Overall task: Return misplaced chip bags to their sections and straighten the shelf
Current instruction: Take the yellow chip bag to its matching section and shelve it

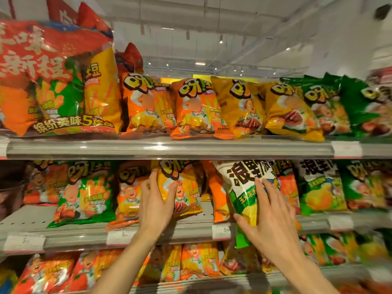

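- Right hand [273, 217]: nearest the camera, at the middle shelf [191, 232]. My fingers lie spread and fairly straight across the white bag [244, 187], thumb under its lower edge; a flat press, not a closed grip.
- White bag: tilted, top leaning left, standing among orange bags [218, 198] right of centre. Its bottom corner hangs over the shelf lip. Matching white bags [318, 187] stand further right, so I judge this one misplaced.
- Left hand [156, 200]: left of centre, fingers and thumb curled round the left edge of the yellow bag [182, 187], holding it.
- Yellow bag: upright, between an orange bag on its left and the orange ones on its right; likely also out of section.
- Risk: the white bag, only pressed, may slide off the lip and fall to the lower shelf [212, 279].
- Risk: pulling either bag could drag the neighbours forward, since they overlap.
- Risk: crushing chips if I squeeze harder.
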